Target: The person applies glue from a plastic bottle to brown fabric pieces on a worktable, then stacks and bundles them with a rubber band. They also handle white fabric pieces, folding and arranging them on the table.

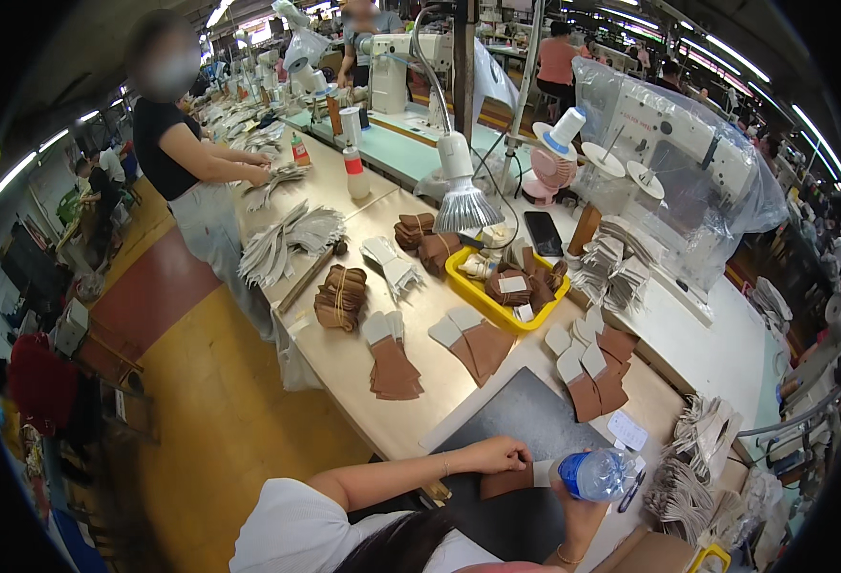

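My right hand is wrapped round a clear plastic bottle with a blue label. It is held over the table's near edge. My left hand has its fingers curled in, beside the bottle; what lies inside them, if anything, is hidden. Below that hand is a brown piece with a pale end, partly covered. A dark grey mat spreads just beyond my hands. To its right lies a fanned stack of brown pieces with pale tips.
A yellow basket holds brown bundles under a lamp. More brown-and-pale stacks and tied bundles lie farther left. Pale strips and a pen are at right. A person works at the table's far left.
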`<state>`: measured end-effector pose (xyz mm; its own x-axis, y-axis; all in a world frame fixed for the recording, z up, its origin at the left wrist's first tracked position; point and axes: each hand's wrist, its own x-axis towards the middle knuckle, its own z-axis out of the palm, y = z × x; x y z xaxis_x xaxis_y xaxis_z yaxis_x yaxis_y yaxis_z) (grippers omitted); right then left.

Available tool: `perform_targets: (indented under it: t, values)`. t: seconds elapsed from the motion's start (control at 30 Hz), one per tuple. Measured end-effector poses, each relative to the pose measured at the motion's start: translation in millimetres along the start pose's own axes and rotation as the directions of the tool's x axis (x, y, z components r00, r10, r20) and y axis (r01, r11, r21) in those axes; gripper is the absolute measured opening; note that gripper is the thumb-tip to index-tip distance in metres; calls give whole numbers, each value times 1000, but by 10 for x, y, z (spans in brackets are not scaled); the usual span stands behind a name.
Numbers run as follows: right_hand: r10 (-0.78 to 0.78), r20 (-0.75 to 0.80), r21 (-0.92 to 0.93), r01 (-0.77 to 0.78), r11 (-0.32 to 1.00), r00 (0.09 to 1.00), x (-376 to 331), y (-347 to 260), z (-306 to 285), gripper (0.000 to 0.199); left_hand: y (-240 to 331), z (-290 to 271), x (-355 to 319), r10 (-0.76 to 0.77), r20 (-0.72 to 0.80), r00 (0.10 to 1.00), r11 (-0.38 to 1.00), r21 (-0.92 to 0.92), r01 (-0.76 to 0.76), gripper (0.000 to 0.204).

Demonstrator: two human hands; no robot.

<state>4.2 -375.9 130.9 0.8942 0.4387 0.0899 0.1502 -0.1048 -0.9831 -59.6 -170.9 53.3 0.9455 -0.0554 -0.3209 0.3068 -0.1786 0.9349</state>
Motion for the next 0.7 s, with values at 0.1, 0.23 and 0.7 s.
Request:
perform_targets:
  t: [0.1,0.23,0.7]
  values:
    - [-13,11,-5,13,1000,1000,27,108,-20,79,-207,40,99,164,-35,986,985,60,-162,25]
    - [-28,42,-105,33,994,999,62,200,-113,78,-47,17,40,56,8,998,994,97,-56,25]
    - [-27,7,-53,27,998,1000,15,81,-52,77,17,-73,29,79,-45,996,995,62,-76,25]
